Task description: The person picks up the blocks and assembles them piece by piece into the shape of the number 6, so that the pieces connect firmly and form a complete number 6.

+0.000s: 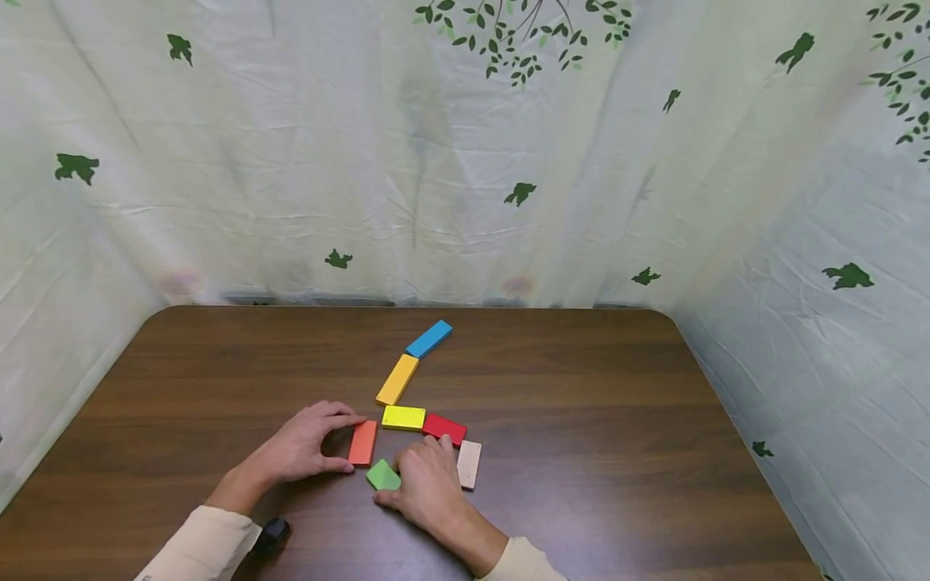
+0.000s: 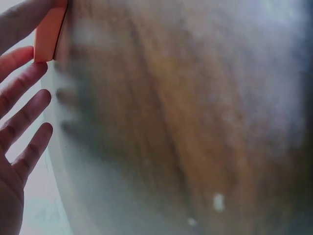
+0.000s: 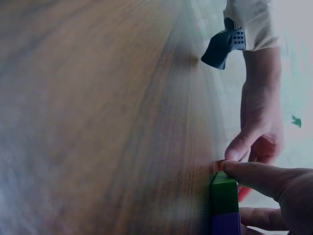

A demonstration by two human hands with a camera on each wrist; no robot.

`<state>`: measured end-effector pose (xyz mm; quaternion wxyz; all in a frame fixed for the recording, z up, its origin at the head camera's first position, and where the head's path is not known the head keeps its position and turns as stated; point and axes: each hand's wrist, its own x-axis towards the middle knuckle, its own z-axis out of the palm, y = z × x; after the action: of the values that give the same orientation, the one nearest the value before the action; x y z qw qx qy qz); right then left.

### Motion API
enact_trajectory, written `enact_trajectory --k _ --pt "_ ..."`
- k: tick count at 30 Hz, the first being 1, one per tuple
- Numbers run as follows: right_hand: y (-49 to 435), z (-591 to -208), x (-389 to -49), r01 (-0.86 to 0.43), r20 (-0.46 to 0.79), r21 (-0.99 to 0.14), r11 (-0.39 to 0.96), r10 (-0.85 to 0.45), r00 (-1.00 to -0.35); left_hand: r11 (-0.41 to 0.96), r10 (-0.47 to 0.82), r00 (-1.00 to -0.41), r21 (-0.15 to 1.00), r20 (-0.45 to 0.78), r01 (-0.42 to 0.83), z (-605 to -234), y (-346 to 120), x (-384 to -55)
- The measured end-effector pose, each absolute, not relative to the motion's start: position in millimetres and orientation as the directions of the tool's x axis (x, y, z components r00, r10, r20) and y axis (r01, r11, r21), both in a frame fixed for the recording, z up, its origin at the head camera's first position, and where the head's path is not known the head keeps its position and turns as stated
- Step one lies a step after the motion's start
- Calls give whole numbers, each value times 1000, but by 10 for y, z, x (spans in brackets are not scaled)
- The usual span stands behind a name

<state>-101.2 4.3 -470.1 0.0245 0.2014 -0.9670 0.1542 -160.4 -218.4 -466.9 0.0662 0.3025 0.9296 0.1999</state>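
Note:
My left hand (image 1: 308,442) pinches an orange block (image 1: 362,442) lengthwise, thumb at its near end and index finger at its far end. The left wrist view shows the other fingers spread and straight. Just right of it, my right hand (image 1: 433,484) grips a green block (image 1: 383,474), its thumb at the near corner. A purple block (image 3: 226,224) butts against the green one in the right wrist view; the hand hides it in the head view. Beyond the hands lie a yellow block (image 1: 404,417), a red block (image 1: 445,428) and a pale wooden block (image 1: 469,466).
An amber block (image 1: 397,379) and a blue block (image 1: 429,339) run in a slanting line toward the back of the brown table (image 1: 596,428). A white curtain (image 1: 291,161) with green leaf prints encloses the table's back and sides. The left wrist carries a black device (image 3: 225,46).

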Motion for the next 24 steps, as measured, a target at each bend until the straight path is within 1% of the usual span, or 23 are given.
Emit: enact_trajectory --k 12,24 --pt "33 -4703 -1015 -401 97 -273 875 -389 -916 768 561 -827 395 -35 505 -4634 -2149 -1654" --pt "32 -4705 -1014 -397 98 -274 876 -386 -917 763 567 -824 379 -1 524 -4668 -2155 -1704"
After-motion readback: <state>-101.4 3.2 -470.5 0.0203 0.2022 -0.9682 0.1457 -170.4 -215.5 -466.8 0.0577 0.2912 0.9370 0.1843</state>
